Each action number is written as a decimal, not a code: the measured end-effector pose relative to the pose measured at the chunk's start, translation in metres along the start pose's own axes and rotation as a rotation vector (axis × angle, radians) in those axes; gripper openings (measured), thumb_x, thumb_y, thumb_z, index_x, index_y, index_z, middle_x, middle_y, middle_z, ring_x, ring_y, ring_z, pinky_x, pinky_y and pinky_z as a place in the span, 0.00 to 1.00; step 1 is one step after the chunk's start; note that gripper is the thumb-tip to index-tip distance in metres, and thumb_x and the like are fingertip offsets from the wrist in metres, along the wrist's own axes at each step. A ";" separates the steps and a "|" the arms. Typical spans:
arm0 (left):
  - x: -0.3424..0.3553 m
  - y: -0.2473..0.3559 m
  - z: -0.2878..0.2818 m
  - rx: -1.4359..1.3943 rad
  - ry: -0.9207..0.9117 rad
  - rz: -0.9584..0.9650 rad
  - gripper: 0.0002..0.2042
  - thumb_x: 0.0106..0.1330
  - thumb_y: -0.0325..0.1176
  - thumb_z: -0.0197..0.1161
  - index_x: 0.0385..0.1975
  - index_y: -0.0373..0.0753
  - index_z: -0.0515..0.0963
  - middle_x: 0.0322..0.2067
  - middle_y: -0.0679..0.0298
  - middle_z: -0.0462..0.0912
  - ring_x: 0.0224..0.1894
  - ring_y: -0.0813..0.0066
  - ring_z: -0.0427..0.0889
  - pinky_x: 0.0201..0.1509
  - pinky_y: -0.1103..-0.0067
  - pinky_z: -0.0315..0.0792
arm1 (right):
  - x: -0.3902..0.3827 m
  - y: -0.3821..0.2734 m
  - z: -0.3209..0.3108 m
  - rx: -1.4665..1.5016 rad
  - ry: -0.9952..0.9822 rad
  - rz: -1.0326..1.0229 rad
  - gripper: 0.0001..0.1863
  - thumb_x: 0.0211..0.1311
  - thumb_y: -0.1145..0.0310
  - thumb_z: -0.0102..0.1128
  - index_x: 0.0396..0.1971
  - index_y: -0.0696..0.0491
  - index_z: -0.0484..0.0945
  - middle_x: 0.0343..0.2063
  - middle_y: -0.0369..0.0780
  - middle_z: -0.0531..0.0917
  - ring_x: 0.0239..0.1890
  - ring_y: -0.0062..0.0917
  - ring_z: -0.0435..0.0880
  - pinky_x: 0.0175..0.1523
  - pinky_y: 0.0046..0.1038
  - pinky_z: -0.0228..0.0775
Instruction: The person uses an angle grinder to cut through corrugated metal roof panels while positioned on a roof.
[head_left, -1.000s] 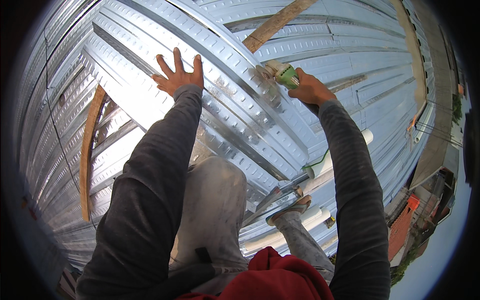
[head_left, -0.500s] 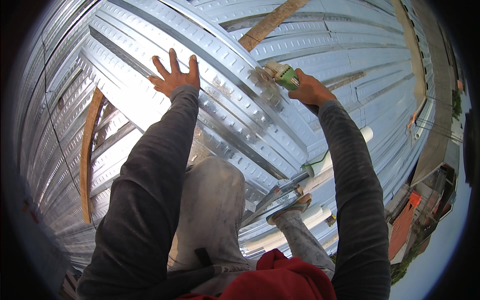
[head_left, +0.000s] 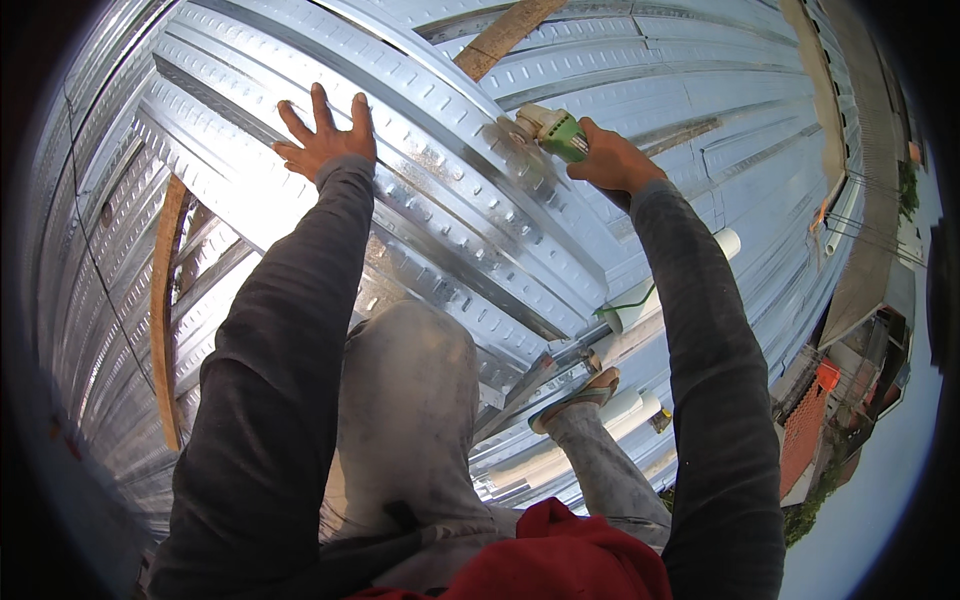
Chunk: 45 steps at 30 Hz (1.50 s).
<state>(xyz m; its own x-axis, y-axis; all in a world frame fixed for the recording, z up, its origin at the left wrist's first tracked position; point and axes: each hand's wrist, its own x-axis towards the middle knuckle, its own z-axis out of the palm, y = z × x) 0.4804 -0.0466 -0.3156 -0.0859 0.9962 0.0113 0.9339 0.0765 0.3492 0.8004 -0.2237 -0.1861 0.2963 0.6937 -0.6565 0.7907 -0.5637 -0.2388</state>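
I'm resting the left hand (head_left: 328,137), fingers spread apart, on the ribbed metal sheet (head_left: 440,170) stretching from the frame's upper left. I'm clamping the right hand (head_left: 614,160) around the green grinder (head_left: 564,138), right of upper centre; whether its front end is touching metal, I cannot tell. I'd be bracing the sheet flat, gripping the tool firmly, and leaving those fingers well clear.

Under the left hand (head_left: 328,138), the embossed metal panel (head_left: 420,165) shines glossy — smudged duller toward the right hand (head_left: 618,158); the power tool (head_left: 565,140) held there has a green, plastic-looking casing; left of the left hand, the plank (head_left: 163,310) is matt wood; nearer than the right hand, the white pipe (head_left: 727,242) looks smooth.
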 end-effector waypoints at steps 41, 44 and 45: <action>-0.317 0.150 0.011 0.010 -0.659 2.617 0.23 0.58 0.64 0.68 0.33 0.49 0.89 0.35 0.71 0.87 0.51 0.71 0.80 0.67 0.65 0.63 | -0.348 0.229 0.063 1.043 0.865 0.283 0.23 0.64 0.63 0.67 0.55 0.55 0.73 0.36 0.36 0.79 0.31 0.20 0.80 0.37 0.26 0.75; -0.284 0.145 0.001 0.206 -0.650 2.557 0.19 0.52 0.58 0.73 0.30 0.49 0.89 0.33 0.70 0.87 0.51 0.69 0.81 0.71 0.64 0.62 | -0.338 0.230 0.050 1.012 0.872 0.199 0.23 0.64 0.63 0.67 0.56 0.55 0.73 0.37 0.35 0.79 0.33 0.20 0.80 0.39 0.26 0.75; -0.266 0.138 0.005 0.232 -0.658 2.526 0.18 0.52 0.58 0.73 0.29 0.49 0.89 0.32 0.70 0.87 0.51 0.69 0.81 0.73 0.62 0.61 | -0.327 0.225 0.044 0.995 0.852 0.166 0.23 0.64 0.63 0.67 0.56 0.55 0.73 0.38 0.35 0.79 0.34 0.20 0.79 0.40 0.26 0.74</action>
<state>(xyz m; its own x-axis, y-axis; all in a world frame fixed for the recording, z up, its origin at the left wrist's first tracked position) 0.6333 -0.3010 -0.2749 0.5815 -0.8042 -0.1231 -0.7966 -0.5936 0.1145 0.8577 -0.5971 -0.0570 0.8821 0.4418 -0.1632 0.0922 -0.5017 -0.8601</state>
